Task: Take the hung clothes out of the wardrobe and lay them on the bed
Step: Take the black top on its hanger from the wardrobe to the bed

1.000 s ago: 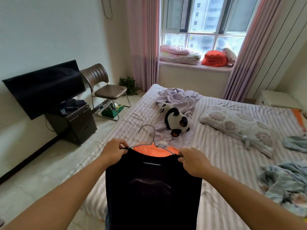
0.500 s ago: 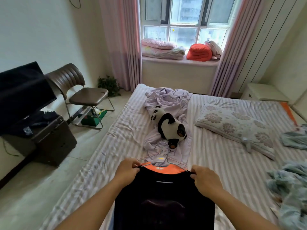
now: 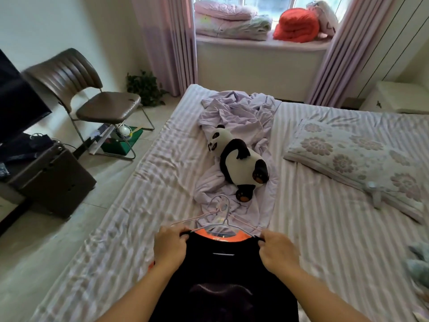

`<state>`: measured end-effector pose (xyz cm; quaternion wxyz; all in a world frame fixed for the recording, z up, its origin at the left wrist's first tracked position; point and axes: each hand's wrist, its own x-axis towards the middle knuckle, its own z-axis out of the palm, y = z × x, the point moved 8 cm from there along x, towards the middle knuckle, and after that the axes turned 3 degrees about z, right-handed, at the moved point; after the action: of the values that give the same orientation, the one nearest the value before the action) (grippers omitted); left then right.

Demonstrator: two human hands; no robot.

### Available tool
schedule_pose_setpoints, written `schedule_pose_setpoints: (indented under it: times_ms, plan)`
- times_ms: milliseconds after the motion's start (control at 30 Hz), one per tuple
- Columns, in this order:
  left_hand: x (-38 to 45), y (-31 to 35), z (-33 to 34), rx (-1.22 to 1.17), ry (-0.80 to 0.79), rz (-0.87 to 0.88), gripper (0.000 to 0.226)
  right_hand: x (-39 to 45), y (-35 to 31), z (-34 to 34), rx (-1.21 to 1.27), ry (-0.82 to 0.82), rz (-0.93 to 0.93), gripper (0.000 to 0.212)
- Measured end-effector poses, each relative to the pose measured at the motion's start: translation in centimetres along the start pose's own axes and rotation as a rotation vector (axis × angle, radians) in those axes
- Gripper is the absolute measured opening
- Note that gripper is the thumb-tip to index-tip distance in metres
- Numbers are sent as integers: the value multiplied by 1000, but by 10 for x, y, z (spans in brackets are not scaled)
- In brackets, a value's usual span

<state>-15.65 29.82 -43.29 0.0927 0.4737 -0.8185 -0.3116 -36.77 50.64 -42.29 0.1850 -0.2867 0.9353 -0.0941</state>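
Black fabric at the centre of things. Left grip curled round one shoulder of the black top, pinching cloth and hanger wire together. Orange collar showing at the neckline, either a lining or a second garment underneath; cannot tell which. Thin hangers, seemingly two, poking forward above the neck, hooks over the crumpled lilac sheet. Right grip closed on the other shoulder in the same way. Top held out over the near part of the bed, hanging down from both grips, not yet laid flat; lower hem out of view.

Judged as partway: garment out of the wardrobe and carried to the bed, laying-down left to do. Bluish clothing bunched at the right edge of the bed, possibly from the same job, though not certain. Wardrobe out of view, so no telling how much remains inside.

Containers, left to right. Dark cabinet on the floor beside the bed, shut, with loose dark items and cables on top. Green box under the brown chair, open, holding a pale ball and bits too small to name. White bedside unit far right, closed, contents hidden.

Best spot for the top, at a guess: bare striped sheet between the panda toy and the near edge.
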Motion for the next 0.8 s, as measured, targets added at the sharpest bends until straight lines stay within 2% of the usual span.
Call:
schedule_pose_setpoints:
  times_ms: [233,333,433,600,800]
  plan:
    - [47,-25,77,-195,11,-151,31,69,22,71,133,-39,89,13]
    - [67,-37,111,-223,-77,-148,44,95,28,100,184,-101,96,5]
    - [79,-59,149,-191,-194,-139,48,105,34,136,203,-207,87,27]
    - [73,-81,197,-106,-351,-121,81,108,44,184,178,-324,91,78]
    - [62,-85,212,-5,-390,-141,86,103,35,202,79,-347,64,102]
